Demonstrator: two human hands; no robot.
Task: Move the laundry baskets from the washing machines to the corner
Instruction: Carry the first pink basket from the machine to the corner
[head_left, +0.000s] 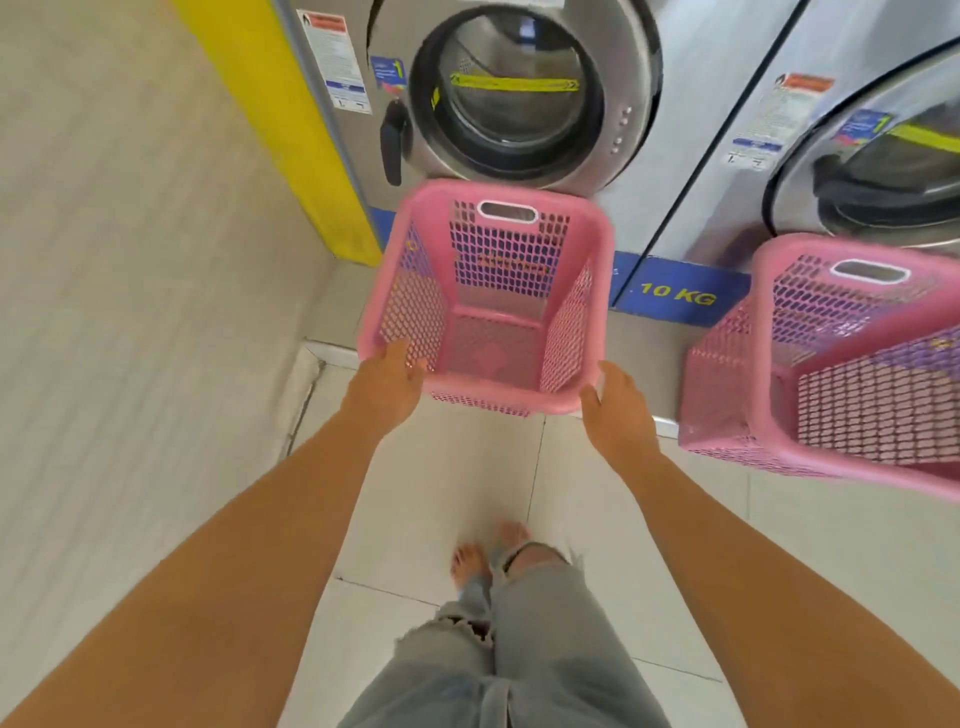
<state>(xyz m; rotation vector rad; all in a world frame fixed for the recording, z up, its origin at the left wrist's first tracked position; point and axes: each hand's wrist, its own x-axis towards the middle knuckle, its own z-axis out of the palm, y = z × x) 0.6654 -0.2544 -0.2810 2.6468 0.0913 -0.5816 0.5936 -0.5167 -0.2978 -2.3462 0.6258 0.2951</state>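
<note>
From the head camera, a pink perforated plastic laundry basket (488, 296) with a white-rimmed handle slot sits in front of the left stainless-steel front-loading washing machine (519, 93), its far rim just below the round glass door. The basket is empty and its near side lies at the edge of the raised tiled step (332, 353) that carries the machines. The left hand (387, 382) grips the near left corner of the rim, fingers curled over it. The right hand (615, 405) touches the near right corner, its fingers spread against the outside; whether it has closed on the rim cannot be told. A second pink perforated basket (831, 364) stands on the step's right side, before the right washing machine (883, 156), above a blue "10 KG" label (678, 297). Bare feet (488, 556) and torn grey jeans (519, 649) stand on the pale floor tiles (441, 493).
</note>
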